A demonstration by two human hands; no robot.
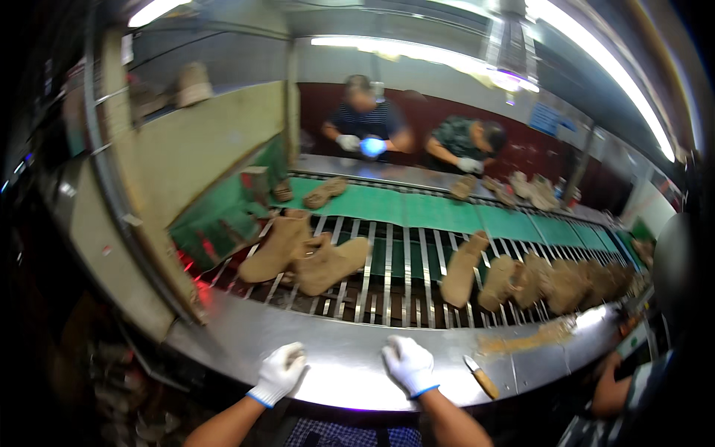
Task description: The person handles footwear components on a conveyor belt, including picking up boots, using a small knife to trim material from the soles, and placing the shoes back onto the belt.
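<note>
My left hand point(281, 373), in a white knit glove with a blue cuff, rests on the steel ledge point(335, 365) with its fingers curled in. My right hand point(410, 365), gloved the same way, lies on the ledge a short way to the right, also closed. Nothing shows in either hand. To the right of my right hand lies a short knife point(482, 377) with a wooden handle, apart from it. Beyond the ledge, two tan shoes point(328, 264) point(278, 247) sit on the slatted conveyor point(406, 276), and another tan shoe point(463, 270) lies further right.
More tan shoes point(566, 287) crowd the conveyor's right end. A green belt point(439, 211) runs behind the slats, bearing a pair of shoes point(325, 192). Two gloved people point(365, 119) point(465, 145) work across the line. Another person's arm point(611, 387) is at the right. A machine housing point(216, 149) stands left.
</note>
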